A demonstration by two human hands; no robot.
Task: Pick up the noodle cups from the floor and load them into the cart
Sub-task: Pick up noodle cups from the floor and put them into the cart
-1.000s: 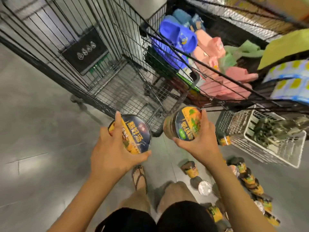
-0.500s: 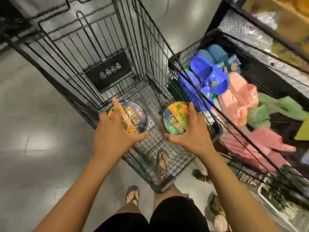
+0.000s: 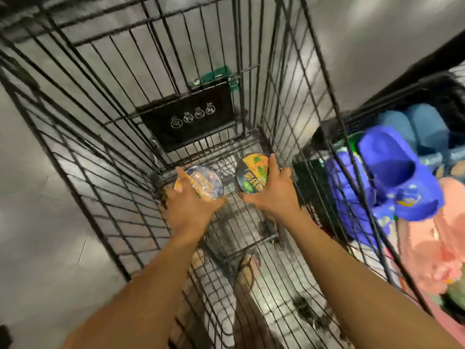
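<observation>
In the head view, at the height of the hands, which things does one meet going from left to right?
Noodle cup with blue lid → noodle cup with green-and-yellow lid → blue slipper → pink slippers.

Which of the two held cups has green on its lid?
The right cup, gripped by the right hand: its dark lid shows green and yellow. The left cup, in the left hand, has a blue and orange lid.

Blue-lidded cup (image 3: 209, 181), green-lidded cup (image 3: 251, 172) apparently low inside wire cart (image 3: 186, 133).
</observation>
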